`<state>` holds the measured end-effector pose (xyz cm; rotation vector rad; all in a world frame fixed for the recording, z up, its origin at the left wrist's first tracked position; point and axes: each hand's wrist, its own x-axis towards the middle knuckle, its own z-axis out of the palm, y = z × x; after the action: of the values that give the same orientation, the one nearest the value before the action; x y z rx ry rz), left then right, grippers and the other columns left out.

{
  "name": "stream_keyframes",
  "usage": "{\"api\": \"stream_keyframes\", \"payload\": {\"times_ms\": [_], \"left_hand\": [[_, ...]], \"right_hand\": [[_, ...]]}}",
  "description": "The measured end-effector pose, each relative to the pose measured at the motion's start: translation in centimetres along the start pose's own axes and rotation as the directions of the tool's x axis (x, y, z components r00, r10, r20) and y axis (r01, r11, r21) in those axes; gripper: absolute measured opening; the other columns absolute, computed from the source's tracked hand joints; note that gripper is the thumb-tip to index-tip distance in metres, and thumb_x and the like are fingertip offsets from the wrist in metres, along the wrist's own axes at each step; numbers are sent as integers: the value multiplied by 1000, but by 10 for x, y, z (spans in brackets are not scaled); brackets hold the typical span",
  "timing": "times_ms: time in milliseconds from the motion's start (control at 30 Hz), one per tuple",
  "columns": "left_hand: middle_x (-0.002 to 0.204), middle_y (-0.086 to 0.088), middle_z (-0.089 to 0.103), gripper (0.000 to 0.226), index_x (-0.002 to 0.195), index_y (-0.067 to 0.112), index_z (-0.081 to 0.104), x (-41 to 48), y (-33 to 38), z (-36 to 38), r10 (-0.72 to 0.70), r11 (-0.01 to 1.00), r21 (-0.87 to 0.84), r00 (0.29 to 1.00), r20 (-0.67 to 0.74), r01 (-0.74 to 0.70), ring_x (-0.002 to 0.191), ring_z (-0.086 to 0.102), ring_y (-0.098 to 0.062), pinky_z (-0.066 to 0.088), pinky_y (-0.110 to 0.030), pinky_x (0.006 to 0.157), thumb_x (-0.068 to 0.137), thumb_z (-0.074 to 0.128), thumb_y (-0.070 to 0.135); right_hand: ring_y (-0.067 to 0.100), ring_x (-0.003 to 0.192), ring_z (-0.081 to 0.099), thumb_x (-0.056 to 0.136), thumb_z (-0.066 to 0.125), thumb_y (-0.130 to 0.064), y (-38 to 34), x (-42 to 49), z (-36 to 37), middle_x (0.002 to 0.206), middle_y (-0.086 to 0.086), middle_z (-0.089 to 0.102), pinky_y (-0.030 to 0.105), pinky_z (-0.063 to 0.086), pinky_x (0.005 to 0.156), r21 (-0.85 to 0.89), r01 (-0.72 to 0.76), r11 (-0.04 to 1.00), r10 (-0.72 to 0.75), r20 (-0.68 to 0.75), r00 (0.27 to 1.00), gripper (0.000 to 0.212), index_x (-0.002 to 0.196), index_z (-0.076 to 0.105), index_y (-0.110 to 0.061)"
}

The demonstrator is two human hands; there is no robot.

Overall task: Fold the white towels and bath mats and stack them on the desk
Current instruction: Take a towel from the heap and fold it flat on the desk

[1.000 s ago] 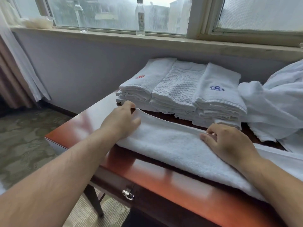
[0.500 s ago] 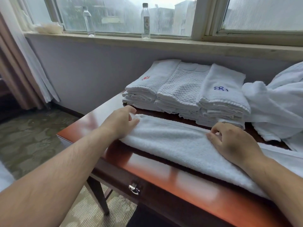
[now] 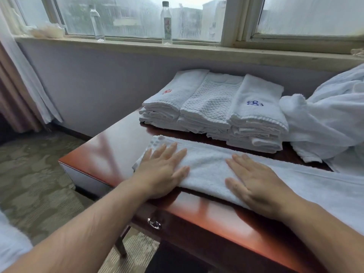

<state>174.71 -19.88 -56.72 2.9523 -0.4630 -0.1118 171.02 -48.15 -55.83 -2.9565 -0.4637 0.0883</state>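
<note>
White terry at the fingertips: left fingers (image 3: 173, 150) and right fingers (image 3: 236, 160) lie straight and a bit spread, flat on the nap. On my feed they aren't curled round anything.
Left hand (image 3: 163, 172): palm down on the left end of the long towel (image 3: 206, 168), heel of the hand at the towel's near edge.
Right hand (image 3: 256, 186): palm down too, further along the same strip, thumb pointing toward the left hand. The two are near each other but apart.
Long towel: folded into a narrow band along the front part of the desk (image 3: 110, 154). Its left end stops short of the desk's left corner, and the rest runs out of frame on the right.
Desk: glossy reddish-brown wood, with a metal drawer pull (image 3: 154, 223) on the front, below the left wrist.
Red-logo stack (image 3: 173, 99): folded white towels at the back of the desk, leftmost of three piles.
Waffle stack (image 3: 210, 103): folded waffle-weave pieces in the middle, pressed up against both neighbours.
Blue-logo stack (image 3: 256, 107): folded towels on the right of the row.
Loose pile (image 3: 325, 123): crumpled white linen just right of the blue-logo stack, touching it as far as I can tell.
Windowsill (image 3: 197, 49): small bottle (image 3: 97, 24) and taller bottle (image 3: 166, 22), both clear and upright, well apart, in front of fogged glass.
Edges: curtain (image 3: 23, 79) far left, patterned carpet (image 3: 35, 174) below.
</note>
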Motion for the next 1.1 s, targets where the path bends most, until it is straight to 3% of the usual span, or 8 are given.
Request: {"api": "stream_keyframes", "payload": {"times_ms": [267, 433, 567, 633, 733, 867, 1000, 1100], "left_hand": [[169, -4, -1, 64, 160, 34, 8, 4, 49, -2, -84, 996, -32, 996, -20, 84, 155, -4, -25, -3, -51, 124, 102, 20, 59], [169, -4, 1, 65, 159, 34, 10, 22, 130, 5, 151, 988, -38, 989, -3, -151, 155, -2, -23, -3, -48, 124, 101, 24, 59], [169, -4, 0, 67, 159, 34, 10, 37, 206, 18, 347, 937, -53, 936, 53, -344, 155, -3, -23, -5, -48, 124, 100, 22, 63], [168, -5, 9, 66, 157, 33, 16, 43, 239, 25, 414, 910, -51, 909, 45, -412, 154, 4, -23, 1, -49, 124, 99, 24, 63], [153, 1, 36, 59, 150, 34, 34, 57, 278, 28, 491, 869, -41, 869, -62, -494, 139, 31, -24, 20, -42, 117, 98, 33, 62], [124, 5, 55, 37, 127, 32, 57, 79, 300, 22, 453, 878, -113, 884, -119, -465, 120, 46, -22, 33, -40, 98, 99, 46, 53], [98, 14, 49, 19, 104, 30, 63, 87, 303, 22, 487, 838, -119, 828, -278, -533, 111, 54, -19, 25, -35, 84, 102, 48, 42], [102, 12, 54, 18, 102, 31, 63, 89, 305, 16, 451, 853, -118, 832, -323, -508, 109, 52, -19, 29, -36, 88, 101, 50, 44]], "right_hand": [[10, 154, -12, 100, 18, -63, 24, -31, -7, 168, -12, -4, 36, -4, 125, 53, -109, 993, 108, 16, 994, 69, 161, 10, -34], [12, 155, -9, 99, 19, -64, 68, -94, -16, 169, -12, 0, 37, -4, 125, 49, -240, 970, 241, -8, 971, 71, 162, 11, -32], [11, 155, -10, 100, 18, -62, 115, -151, -25, 169, -12, 2, 33, -7, 124, 27, -372, 928, 373, -42, 927, 70, 162, 14, -30], [9, 154, -10, 98, 17, -63, 140, -172, -30, 168, -14, 3, 35, -8, 123, 22, -444, 896, 445, -75, 893, 70, 161, 17, -31], [16, 156, -4, 95, 16, -65, 177, -192, -37, 169, -13, 7, 45, -1, 123, 71, -577, 814, 581, -134, 803, 71, 159, 21, -36], [19, 156, 2, 102, 25, -60, 215, -209, -39, 168, -12, 12, 47, 7, 123, 99, -665, 740, 672, -141, 727, 60, 158, 23, -38], [19, 155, 9, 103, 34, -57, 225, -210, -36, 165, -11, 24, 43, 11, 123, 177, -631, 755, 655, -230, 720, 56, 155, 35, -35], [22, 143, 37, 102, 47, -46, 221, -206, -40, 149, -3, 52, 36, 26, 114, 251, -548, 798, 600, -414, 684, 45, 141, 56, -25]]}}
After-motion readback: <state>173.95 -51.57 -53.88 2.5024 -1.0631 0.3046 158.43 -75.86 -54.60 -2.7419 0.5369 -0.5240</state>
